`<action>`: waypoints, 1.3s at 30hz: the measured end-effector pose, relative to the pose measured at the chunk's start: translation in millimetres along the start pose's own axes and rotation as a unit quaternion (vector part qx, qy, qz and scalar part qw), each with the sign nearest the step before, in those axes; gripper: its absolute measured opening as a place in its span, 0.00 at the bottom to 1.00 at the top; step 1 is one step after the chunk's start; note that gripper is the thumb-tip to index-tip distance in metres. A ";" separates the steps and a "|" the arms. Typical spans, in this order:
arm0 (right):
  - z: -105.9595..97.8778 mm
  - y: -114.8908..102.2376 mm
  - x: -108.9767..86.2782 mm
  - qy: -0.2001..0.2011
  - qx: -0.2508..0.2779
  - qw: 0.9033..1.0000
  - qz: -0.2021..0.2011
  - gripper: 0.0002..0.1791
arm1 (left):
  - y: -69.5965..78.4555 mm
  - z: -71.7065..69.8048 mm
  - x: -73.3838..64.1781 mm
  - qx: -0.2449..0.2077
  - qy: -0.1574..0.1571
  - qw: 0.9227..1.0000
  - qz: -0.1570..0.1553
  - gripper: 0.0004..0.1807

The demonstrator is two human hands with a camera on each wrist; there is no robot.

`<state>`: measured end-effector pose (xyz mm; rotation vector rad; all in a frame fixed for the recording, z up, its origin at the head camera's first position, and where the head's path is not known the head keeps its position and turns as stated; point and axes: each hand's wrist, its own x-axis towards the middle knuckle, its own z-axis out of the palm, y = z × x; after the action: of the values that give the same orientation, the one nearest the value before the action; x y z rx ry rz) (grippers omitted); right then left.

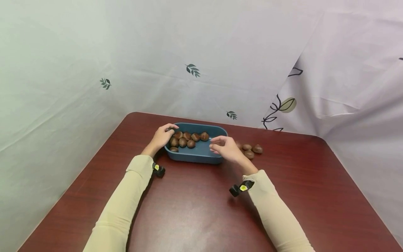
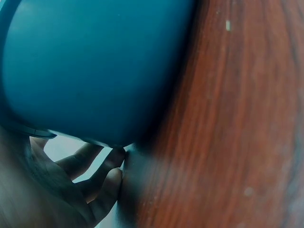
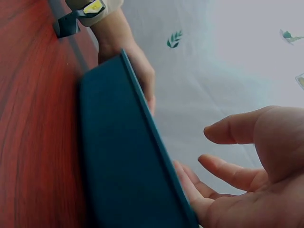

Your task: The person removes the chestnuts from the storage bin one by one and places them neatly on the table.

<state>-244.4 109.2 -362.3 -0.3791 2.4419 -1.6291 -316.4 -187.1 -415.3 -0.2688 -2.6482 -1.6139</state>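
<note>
A blue oblong tray (image 1: 195,158) stands toward the back of the table, with several glossy brown chestnuts (image 1: 191,144) in its left part. My left hand (image 1: 162,137) grips the tray's left end, the thumb over the rim; in the left wrist view its fingers (image 2: 111,183) lie curled against the outside of the wall. Over the tray's right end is my right hand (image 1: 227,148). In the right wrist view its thumb and fingers stand apart above the rim, with nothing between them. The chestnuts are hidden in both wrist views.
Several more chestnuts (image 1: 249,154) lie on the reddish-brown table (image 1: 189,203) just right of the tray, partly behind my right hand. A pale cloth with leaf prints (image 1: 151,63) hangs behind the table. Each wrist wears a black camera band.
</note>
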 end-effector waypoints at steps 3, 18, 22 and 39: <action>7.3 -1.2 3.2 -0.006 0.011 1.000 0.009 0.17 | 1.6 -0.4 -0.4 0.002 -0.001 1.000 0.000 0.18; 31.5 -6.6 20.1 -0.038 0.002 0.999 0.023 0.21 | 0.3 0.1 -1.4 0.003 -0.001 1.000 0.002 0.19; 36.0 -8.4 23.8 -0.049 -0.002 0.999 0.022 0.22 | 0.5 0.4 -0.9 0.000 -0.002 1.000 0.004 0.18; 56.3 -12.4 41.7 -0.066 -0.040 0.997 0.029 0.20 | -0.4 0.4 1.2 0.004 0.000 1.000 0.001 0.18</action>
<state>-266.4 42.3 -372.8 -0.4106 2.4013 -1.4400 -317.6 -186.7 -415.7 -0.2700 -2.6530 -1.6022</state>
